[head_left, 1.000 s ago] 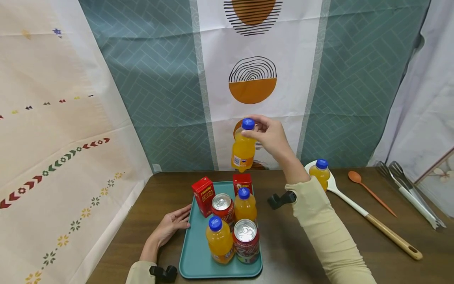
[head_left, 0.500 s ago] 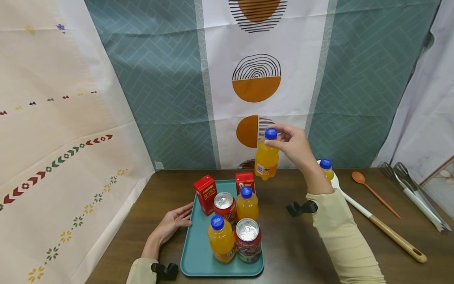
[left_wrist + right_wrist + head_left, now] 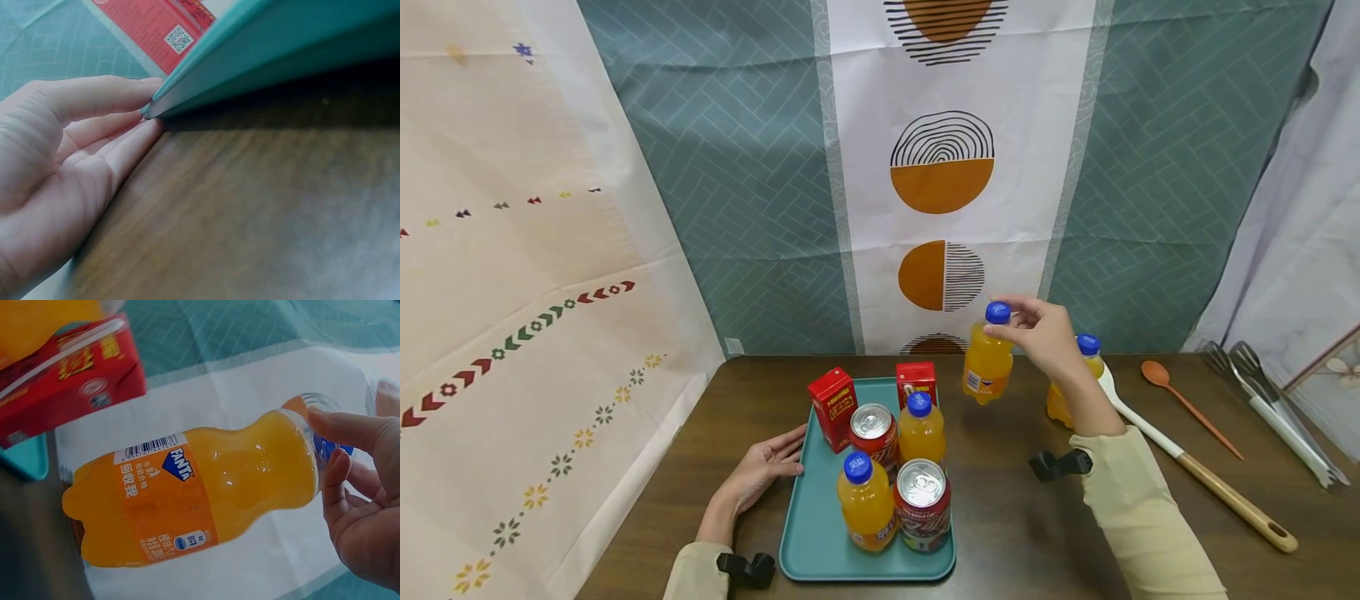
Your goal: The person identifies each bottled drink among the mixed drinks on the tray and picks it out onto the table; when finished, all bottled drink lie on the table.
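My right hand (image 3: 1047, 335) pinches a Fanta bottle (image 3: 988, 364) by its neck, just under the blue cap. The bottle, full of orange soda, hangs nearly upright to the right of the teal tray (image 3: 816, 546). In the right wrist view its orange label (image 3: 164, 500) faces the camera. My left hand (image 3: 758, 473) lies at the tray's left edge, fingers nearly straight, fingertips touching the rim (image 3: 206, 53). On the tray stand two orange soda bottles (image 3: 867, 504), two red cans (image 3: 922, 504) and two red drink cartons (image 3: 833, 408).
Another orange soda bottle (image 3: 1060, 406) stands behind my right forearm, partly hidden. Right of it lie a white utensil with a wooden handle (image 3: 1232, 500), an orange spoon (image 3: 1187, 404) and metal tongs (image 3: 1285, 429). A patterned cloth (image 3: 760, 208) hangs behind the table.
My right hand has carried the Fanta bottle rightward and downward, from above the tray's far end to the tray's right side. My left hand has stayed at the tray's edge.
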A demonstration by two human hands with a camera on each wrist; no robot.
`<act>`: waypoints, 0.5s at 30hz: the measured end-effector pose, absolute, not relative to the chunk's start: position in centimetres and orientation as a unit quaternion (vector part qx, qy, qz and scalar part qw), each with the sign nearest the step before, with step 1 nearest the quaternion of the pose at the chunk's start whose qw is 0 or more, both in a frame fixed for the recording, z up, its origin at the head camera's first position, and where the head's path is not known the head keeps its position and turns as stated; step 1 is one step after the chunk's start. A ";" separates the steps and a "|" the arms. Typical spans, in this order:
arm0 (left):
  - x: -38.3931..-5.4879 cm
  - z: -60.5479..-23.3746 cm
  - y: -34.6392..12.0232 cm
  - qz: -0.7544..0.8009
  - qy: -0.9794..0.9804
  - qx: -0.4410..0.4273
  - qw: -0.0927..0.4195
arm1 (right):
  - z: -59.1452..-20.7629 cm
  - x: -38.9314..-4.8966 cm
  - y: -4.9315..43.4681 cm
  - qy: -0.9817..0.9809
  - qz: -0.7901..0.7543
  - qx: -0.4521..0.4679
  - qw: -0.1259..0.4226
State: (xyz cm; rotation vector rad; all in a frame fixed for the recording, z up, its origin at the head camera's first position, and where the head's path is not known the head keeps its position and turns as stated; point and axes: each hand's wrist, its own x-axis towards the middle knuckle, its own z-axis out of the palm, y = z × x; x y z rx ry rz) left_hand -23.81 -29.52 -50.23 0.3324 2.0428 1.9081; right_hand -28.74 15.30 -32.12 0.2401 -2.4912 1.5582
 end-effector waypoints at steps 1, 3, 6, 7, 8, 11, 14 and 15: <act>-23.8 -50.3 -29.5 0.669 0.716 0.117 0.163 | -32.4 -28.7 15.5 -0.843 0.523 0.077 0.096; -23.8 -50.3 -29.5 0.670 0.714 0.118 0.164 | -33.0 -28.7 15.8 -0.847 0.520 0.069 0.093; -23.8 -50.4 -29.6 0.670 0.713 0.120 0.166 | -33.8 -28.7 16.3 -0.850 0.515 0.060 0.088; -23.9 -50.4 -29.6 0.670 0.713 0.121 0.167 | -34.1 -28.7 16.5 -0.851 0.515 0.058 0.087; -23.9 -50.4 -29.6 0.670 0.713 0.121 0.166 | -34.3 -28.7 16.6 -0.850 0.516 0.056 0.087; -24.0 -50.3 -29.6 0.670 0.714 0.122 0.162 | -35.0 -28.7 17.0 -0.851 0.515 0.049 0.092; -24.0 -50.3 -29.6 0.670 0.715 0.120 0.162 | -35.8 -28.8 17.3 -0.851 0.516 0.040 0.093; -23.9 -50.3 -29.6 0.670 0.714 0.120 0.165 | -36.1 -28.8 17.3 -0.851 0.516 0.038 0.092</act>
